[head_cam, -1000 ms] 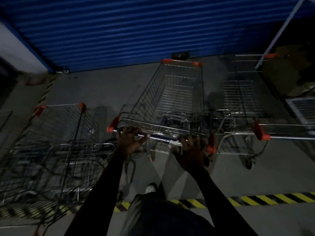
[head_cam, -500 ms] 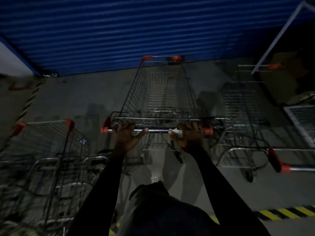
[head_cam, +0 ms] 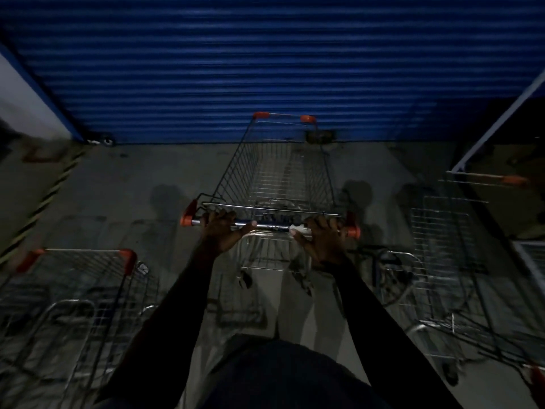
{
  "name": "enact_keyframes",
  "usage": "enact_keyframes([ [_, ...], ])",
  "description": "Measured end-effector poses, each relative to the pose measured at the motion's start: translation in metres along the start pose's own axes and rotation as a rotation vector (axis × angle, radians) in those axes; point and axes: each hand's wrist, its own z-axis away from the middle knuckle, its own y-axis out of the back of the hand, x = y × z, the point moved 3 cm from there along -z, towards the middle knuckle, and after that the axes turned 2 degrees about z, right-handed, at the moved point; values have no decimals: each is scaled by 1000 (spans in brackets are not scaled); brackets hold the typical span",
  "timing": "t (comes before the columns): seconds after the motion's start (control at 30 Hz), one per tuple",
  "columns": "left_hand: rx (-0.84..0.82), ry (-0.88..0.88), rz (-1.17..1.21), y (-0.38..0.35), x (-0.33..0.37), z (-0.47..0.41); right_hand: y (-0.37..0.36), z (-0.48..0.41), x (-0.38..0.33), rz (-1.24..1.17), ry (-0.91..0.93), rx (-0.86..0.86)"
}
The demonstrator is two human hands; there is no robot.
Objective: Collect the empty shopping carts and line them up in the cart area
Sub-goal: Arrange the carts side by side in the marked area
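1. Blue shutter (head_cam: 265, 69) fills your 12 o'clock, with dim grey floor (head_cam: 132, 187) below it. The light is poor, so fine detail is lost.
2. Your cart (head_cam: 280, 178) sits dead ahead at 12, nose close to the shutter's foot. Whether it touches, I can't tell.
3. Big change: a second ago it sat skewed. Now it's squared up and closer to the shutter, and the striped line at your feet has dropped from view.
4. Left hand (head_cam: 219, 234) is wrapped round the bar (head_cam: 271, 225) near its left orange cap, and right hand (head_cam: 323, 240) is clamped near the right cap.
5. That puts you in the gap between the left cart (head_cam: 73, 290) at 8 and the right cart (head_cam: 442, 246) at 3. It looks nearly parked, though those neighbours sit further back.
6. Your cart has an empty wire basket, with orange caps on the front corners and bar ends.
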Motion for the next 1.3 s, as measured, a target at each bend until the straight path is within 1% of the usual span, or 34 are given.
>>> enact_keyframes([
  [0.07, 23, 9, -10, -2, -8, -11, -5, -10, -4, -3, 13, 58],
  [0.13, 99, 8, -4, -4, -13, -14, -9, -17, -5, -20, 39, 45],
  [0.2, 169, -20, -29, -7, -14, -15, -11, -21, -7, 15, 56, 62],
  [0.3, 209, -63, -83, -9, -17, -13, -9, -19, -11, 37, 38, 124],
  [0.4, 242, -85, -94, -8, -19, -8, -7, -14, -15, -13, 19, 97],
  [0.47, 263, -94, -90, -7, -18, -4, -5, -8, -18, 2, 16, 91],
  [0.57, 250, -85, -77, -6, -21, 3, -2, 0, -25, 11, -13, 108],
  [0.67, 216, -83, -78, -8, -23, 14, 0, 12, -25, 11, -36, 66],
  [0.73, 195, -72, -91, -11, -22, 25, 4, 22, -24, 24, -30, 68],
  [0.93, 253, -66, -44, -8, -22, 77, 21, 64, -34, 99, -4, 100],
  [1.03, 319, -73, -80, -6, -23, 113, 31, 93, -43, 120, 19, 112],
  [1.13, 356, -32, -83, -4, -24, 153, 44, 129, -53, 124, 32, 128],
  [1.2, 358, -3, -71, -3, -23, 182, 54, 155, -57, 108, 46, 128],
  [1.3, 269, 52, -55, -3, -22, 231, 67, 192, -61, 63, 77, 110],
])
